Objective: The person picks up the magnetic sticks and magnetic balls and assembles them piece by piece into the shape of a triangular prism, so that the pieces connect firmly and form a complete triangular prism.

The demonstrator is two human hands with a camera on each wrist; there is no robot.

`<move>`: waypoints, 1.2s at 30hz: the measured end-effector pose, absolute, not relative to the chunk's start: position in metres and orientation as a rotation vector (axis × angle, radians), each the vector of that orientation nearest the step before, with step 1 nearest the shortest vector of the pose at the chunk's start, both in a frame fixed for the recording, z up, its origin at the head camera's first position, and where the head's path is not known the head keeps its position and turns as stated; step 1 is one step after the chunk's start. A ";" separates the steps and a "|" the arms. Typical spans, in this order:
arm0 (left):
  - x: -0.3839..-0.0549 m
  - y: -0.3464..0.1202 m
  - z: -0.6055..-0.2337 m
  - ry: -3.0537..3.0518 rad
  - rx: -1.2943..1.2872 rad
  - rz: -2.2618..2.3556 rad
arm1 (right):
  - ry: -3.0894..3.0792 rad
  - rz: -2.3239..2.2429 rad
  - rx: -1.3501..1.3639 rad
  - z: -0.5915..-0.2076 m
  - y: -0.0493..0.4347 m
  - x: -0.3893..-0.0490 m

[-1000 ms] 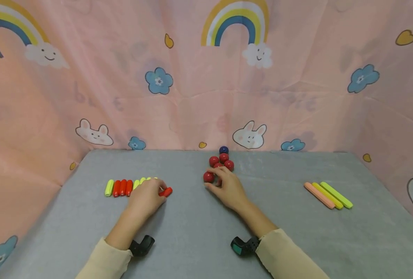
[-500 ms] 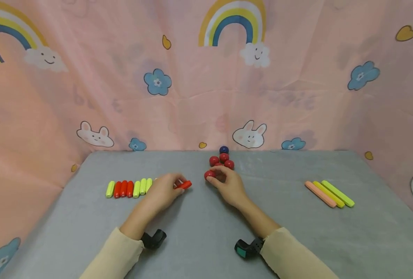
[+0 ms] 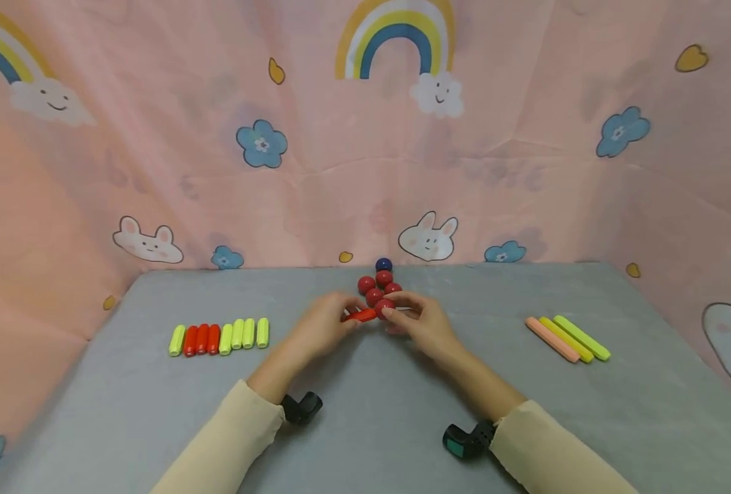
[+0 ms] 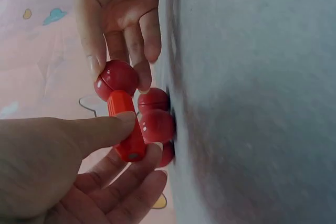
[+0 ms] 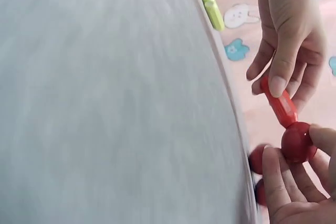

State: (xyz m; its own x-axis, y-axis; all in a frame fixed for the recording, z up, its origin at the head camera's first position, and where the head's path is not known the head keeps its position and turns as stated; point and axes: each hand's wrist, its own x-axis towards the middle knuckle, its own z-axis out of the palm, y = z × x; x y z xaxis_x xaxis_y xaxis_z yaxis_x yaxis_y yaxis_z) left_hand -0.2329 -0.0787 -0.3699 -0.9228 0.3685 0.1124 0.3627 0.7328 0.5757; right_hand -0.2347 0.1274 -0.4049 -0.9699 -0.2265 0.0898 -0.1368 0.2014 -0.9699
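Observation:
My left hand pinches a short red rod between thumb and fingers, its free end pointing right. In my right hand a glossy red ball is held between thumb and fingertips. The rod's end meets this ball; whether they are joined I cannot tell. Both are raised off the table, as the wrist views show. Just behind the hands several more red balls sit clustered on the table, with a dark blue ball at the far end.
At left on the grey table lies a row of short yellow-green rods and red rods. Longer sticks in peach, yellow and lime lie at right. A pink printed cloth hangs behind.
My left hand has carried the red rod rightward from the row up to the ball. The right hand has lifted its red ball a little and stayed near the cluster.

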 end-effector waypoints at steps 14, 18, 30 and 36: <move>-0.249 -0.047 -0.367 2.757 0.635 1.290 | 2.616 -1.666 -0.437 -0.403 0.157 -0.242; -0.255 -0.043 -0.367 2.686 0.629 1.388 | 2.594 -1.742 -0.390 -0.407 0.163 -0.242; -0.270 -0.057 -0.378 2.903 0.632 1.208 | 2.569 -1.895 -0.321 -0.420 0.171 -0.248; -0.275 -0.055 -0.395 2.974 0.695 1.030 | 2.583 -1.905 -0.298 -0.420 0.171 -0.249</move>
State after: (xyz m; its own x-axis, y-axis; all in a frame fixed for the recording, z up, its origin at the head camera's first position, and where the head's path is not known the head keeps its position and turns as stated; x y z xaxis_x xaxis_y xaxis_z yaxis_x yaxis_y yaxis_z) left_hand -0.2754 -0.0553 -0.3953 -0.9040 0.3710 0.2127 0.4231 0.7035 0.5711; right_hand -0.2487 0.1705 -0.4204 -0.9796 -0.0995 0.1744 -0.1961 0.2857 -0.9381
